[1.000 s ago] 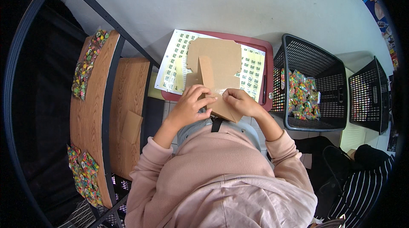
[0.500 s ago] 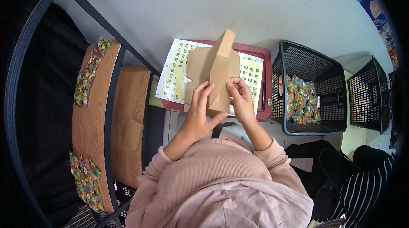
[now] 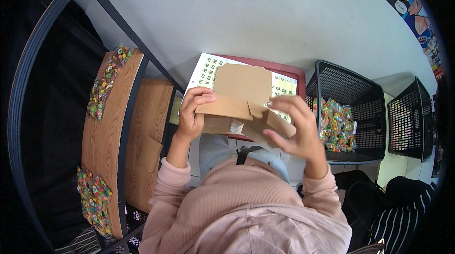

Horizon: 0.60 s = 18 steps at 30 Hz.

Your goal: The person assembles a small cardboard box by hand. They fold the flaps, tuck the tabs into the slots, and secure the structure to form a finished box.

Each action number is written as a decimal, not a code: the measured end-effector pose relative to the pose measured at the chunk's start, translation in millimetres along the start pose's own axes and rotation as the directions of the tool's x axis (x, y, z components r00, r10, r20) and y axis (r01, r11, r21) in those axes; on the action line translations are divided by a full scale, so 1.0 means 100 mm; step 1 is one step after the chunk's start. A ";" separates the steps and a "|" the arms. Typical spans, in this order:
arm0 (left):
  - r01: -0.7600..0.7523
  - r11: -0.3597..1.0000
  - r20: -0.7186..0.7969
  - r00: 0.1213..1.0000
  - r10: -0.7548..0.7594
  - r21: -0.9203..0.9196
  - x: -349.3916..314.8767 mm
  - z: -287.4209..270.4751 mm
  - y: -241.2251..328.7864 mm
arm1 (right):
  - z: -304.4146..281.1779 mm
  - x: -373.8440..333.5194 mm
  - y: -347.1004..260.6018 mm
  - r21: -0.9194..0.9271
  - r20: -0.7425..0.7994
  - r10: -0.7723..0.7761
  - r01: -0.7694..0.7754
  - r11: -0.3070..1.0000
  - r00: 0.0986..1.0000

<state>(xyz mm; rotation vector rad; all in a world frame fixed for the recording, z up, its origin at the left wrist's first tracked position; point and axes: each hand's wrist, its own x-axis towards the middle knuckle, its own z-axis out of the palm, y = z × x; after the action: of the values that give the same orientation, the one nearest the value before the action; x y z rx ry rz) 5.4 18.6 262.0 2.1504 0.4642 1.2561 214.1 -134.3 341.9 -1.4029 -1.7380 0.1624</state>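
A brown cardboard box [image 3: 226,108], partly folded, is held up before me with its wide flap standing at the far side. My left hand [image 3: 192,114] grips its left end, fingers over the top edge. At the right end, my right hand [image 3: 301,133] has thumb and fingers spread apart around a loose side flap [image 3: 279,124], without a visible grip on it. Beneath the box lie white and yellow sheets of printed labels [image 3: 201,73] on a dark red board [image 3: 299,81]. Something pale and shiny [image 3: 236,127] shows at the box's near side.
On the right stand a black plastic crate [image 3: 350,83] holding bagged colourful candies [image 3: 336,126], and a second black crate [image 3: 410,116]. To the left are wooden shelves [image 3: 111,135] with candy bags [image 3: 111,78] and a flat cardboard piece [image 3: 150,153]. A wall [image 3: 256,12] rises behind.
The box has turned from upright to lying crosswise, its wide flap now facing me. My left hand has moved to its left end; the right hand has moved right and its fingers have spread.
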 end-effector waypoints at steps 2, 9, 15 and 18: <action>-0.069 0.991 0.026 0.997 0.072 -0.118 0.03 0.01 -0.01 | -0.09 0.09 0.12 0.115 0.185 0.052 -0.075 0.991 0.981; -0.268 0.960 0.029 0.963 0.266 0.085 0.28 0.08 0.09 | 0.21 -0.01 0.24 0.177 0.258 0.202 -0.252 0.951 0.945; -0.169 0.947 0.176 0.977 0.123 0.273 0.64 0.23 0.17 | 0.35 -0.02 0.45 0.188 0.187 0.325 -0.359 0.914 0.927; -0.269 0.784 0.118 0.962 0.246 0.559 1.05 0.22 0.52 | 0.45 0.02 0.87 0.457 -0.038 0.501 -0.431 0.778 0.864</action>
<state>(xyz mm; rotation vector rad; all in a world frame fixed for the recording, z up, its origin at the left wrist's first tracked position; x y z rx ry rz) 76.1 31.5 357.4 2.8241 0.6056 1.3357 247.2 -83.5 264.7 -1.4320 -1.0953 0.6573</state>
